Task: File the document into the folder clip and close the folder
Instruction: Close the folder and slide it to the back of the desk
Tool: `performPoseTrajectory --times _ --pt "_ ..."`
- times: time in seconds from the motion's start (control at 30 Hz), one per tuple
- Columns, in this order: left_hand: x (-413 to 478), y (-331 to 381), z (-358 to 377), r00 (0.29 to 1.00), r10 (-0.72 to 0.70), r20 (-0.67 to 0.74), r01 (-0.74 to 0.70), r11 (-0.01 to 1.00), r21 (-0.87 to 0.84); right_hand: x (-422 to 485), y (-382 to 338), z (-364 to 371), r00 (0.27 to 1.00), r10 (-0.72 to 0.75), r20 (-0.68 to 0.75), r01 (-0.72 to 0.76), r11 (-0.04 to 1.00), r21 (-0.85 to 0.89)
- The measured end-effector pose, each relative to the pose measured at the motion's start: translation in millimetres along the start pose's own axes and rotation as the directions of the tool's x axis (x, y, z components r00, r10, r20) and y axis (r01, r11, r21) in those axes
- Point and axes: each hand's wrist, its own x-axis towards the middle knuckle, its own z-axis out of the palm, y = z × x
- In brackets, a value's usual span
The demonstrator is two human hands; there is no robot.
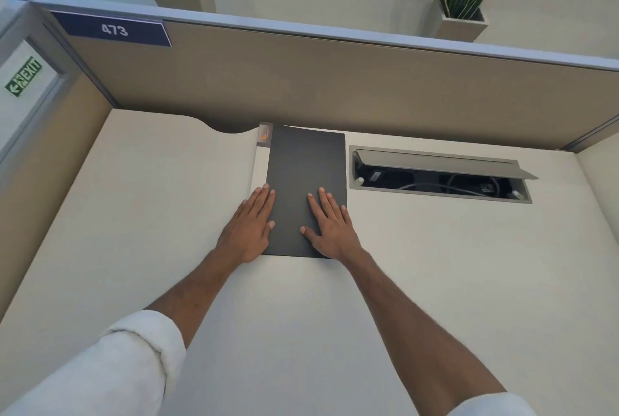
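**Folder closed, both hands flat on cover**

Centre of the frame: dark folder [306, 181] lies shut on the pale desk [435, 265], its far edge near the partition [335, 87]. A pale strip [259, 161] shows along its left edge, maybe the document or spine, cannot tell. Left hand [249, 224] rests flat over the lower-left edge, fingers straight and close together. Right hand [330, 226] lies palm-down on the cover, fingers slightly spread, gripping nothing. Clip hidden. Task looks basically finished; only letting go remains.
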Motion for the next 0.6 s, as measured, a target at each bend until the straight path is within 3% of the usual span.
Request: performPoseTrajectory --times 0.6 --pt "8.0 3.6 -13.2 0.999 -0.018 0.039 0.018 1.0 0.019 13.0 0.8 -3.2 1.0 -0.005 0.021 0.005 1.0 -0.019"
